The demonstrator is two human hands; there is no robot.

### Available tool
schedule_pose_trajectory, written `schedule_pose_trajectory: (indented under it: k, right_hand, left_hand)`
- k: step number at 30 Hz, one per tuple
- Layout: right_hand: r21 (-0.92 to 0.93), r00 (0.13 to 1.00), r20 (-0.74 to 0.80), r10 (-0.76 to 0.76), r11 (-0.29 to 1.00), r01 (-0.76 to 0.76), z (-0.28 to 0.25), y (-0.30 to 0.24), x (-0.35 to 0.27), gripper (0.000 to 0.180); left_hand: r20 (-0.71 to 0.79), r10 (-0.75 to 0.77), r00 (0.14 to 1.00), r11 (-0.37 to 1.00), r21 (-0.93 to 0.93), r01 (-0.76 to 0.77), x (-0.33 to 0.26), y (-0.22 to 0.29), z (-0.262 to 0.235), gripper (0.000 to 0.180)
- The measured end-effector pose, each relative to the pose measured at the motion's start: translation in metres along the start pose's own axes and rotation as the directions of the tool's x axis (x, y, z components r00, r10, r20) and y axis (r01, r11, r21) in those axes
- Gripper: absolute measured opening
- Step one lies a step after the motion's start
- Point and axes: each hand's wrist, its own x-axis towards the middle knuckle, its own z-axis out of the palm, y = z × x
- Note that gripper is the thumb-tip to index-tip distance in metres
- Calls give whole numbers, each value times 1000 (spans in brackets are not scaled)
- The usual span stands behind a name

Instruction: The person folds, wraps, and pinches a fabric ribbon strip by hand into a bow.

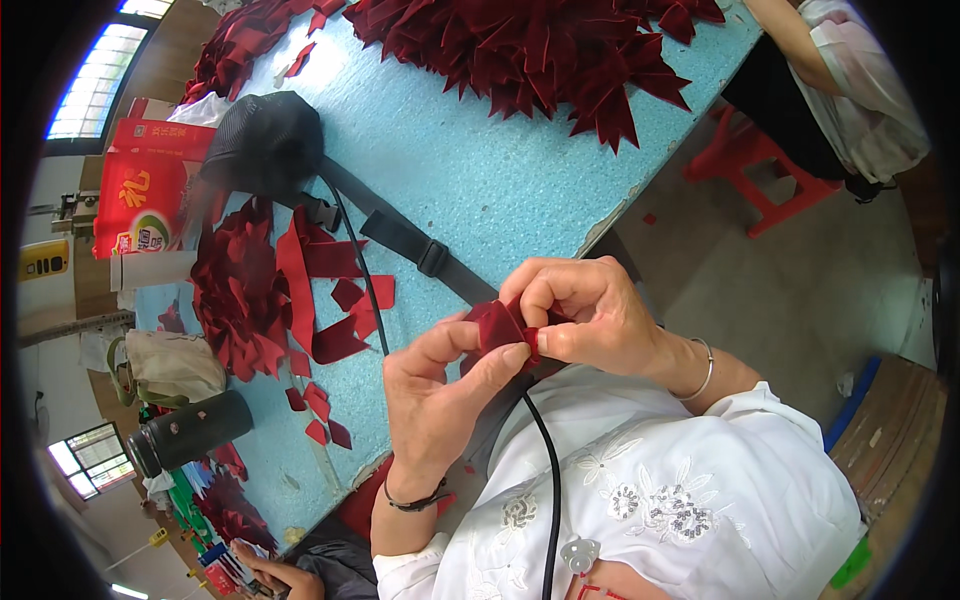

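Observation:
Both my hands meet just off the near edge of a light blue table [480,170], pinching one folded piece of dark red velvet ribbon [497,323]. My left hand [440,385] grips it from below with thumb and forefinger. Curled over its top and right side is my right hand [590,312], a thin bangle on that wrist. Part of the ribbon is hidden under my fingers.
A pile of cut red ribbon pieces [262,290] lies to the left, a larger heap of finished red bows [540,45] at the far side. A black bag [265,140] with strap, a black cable [362,270], a dark bottle [190,432], a red stool [765,170] and other people surround me.

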Motion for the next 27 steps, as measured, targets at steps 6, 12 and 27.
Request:
schedule_pose_trajectory:
  k: [6,12,27]
  right_hand:
    - [141,999,-32,-8,990,12,5,-3,2,10]
    - [28,999,-19,-46,999,47,5,-6,3,18]
    - [-157,988,-61,-143,979,132,6,-3,0,16]
  left_hand:
    - [74,-23,997,969,-244,41,1,0,-4,15]
    - [113,-27,993,926,-371,67,0,-1,-4,17]
    - [186,-65,980,907,-398,135,2,-4,-8,21]
